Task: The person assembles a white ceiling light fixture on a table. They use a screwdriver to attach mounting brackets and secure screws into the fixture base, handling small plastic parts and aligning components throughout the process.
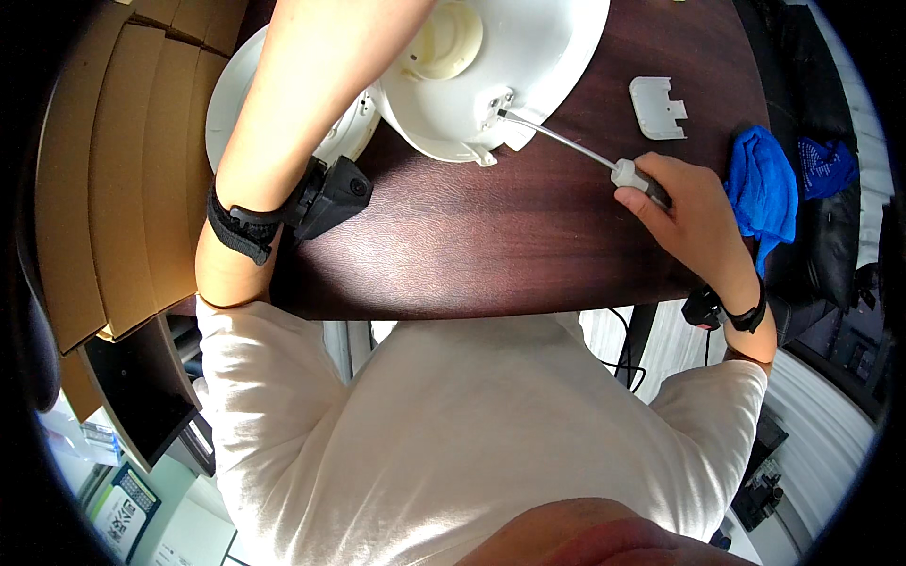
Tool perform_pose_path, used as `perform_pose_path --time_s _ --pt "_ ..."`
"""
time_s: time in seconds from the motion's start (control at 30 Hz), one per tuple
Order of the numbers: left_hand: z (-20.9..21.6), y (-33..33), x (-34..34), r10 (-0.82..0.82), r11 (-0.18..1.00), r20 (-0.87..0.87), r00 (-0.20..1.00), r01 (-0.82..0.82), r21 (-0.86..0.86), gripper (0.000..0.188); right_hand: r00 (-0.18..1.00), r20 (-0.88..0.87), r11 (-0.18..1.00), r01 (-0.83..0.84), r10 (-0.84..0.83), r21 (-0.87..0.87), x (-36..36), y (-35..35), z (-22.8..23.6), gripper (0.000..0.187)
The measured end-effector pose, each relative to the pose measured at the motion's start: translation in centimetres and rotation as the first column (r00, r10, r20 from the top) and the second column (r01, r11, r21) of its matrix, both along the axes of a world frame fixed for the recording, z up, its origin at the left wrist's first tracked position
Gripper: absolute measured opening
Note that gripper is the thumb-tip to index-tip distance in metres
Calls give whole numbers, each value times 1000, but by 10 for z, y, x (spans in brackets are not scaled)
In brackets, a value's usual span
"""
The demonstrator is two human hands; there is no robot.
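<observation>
My right hand is wrapped round the grey handle of a screwdriver. Its metal shaft points left, and the tip meets a small fitting with metal parts on the inner wall of a large white plastic housing. A cream round part sits inside that housing. My left forearm reaches across the far left of the table and leaves the picture at the top, so the left hand is out of sight. Under this forearm lies a white round plastic part, partly hidden.
A small white plastic cover lies on the dark wood table, right of the housing. Farther right is a blue cloth at the table's edge. Cardboard boxes stand along the left side. A dark cable hangs below the table.
</observation>
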State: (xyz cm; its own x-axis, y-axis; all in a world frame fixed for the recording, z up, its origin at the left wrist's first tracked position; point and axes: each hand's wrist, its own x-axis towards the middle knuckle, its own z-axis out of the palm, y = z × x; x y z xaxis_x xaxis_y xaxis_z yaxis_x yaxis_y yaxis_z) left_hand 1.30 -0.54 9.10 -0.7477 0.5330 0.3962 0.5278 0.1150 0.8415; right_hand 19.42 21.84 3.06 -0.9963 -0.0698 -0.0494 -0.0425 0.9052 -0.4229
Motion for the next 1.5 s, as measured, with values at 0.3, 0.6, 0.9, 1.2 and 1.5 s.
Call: perform_pose_path --time_s 0.3,0.6,0.9,1.2,1.5 --pt "-6 3 -6 27 1000 37 999 -27 14 34 1000 -19 999 -10 11 48 -8 3 3 29" --pt "5 -12 -33 -246 968 378 893 206 142 35 999 38 1000 8 -7 -10 -10 0 9 32" --pt "-6 1 3 5 997 2 1000 -5 77 38 817 575 822 295 47 -487 -12 -11 14 45" --pt "-9 2 0 26 998 -49 998 -22 63 37 601 724 110 739 340 -665 2 -12 -2 56" --pt "-5 2 4 81 997 -70 994 -79 23 36 995 85 989 -32 45 -147 2 -7 5 33"
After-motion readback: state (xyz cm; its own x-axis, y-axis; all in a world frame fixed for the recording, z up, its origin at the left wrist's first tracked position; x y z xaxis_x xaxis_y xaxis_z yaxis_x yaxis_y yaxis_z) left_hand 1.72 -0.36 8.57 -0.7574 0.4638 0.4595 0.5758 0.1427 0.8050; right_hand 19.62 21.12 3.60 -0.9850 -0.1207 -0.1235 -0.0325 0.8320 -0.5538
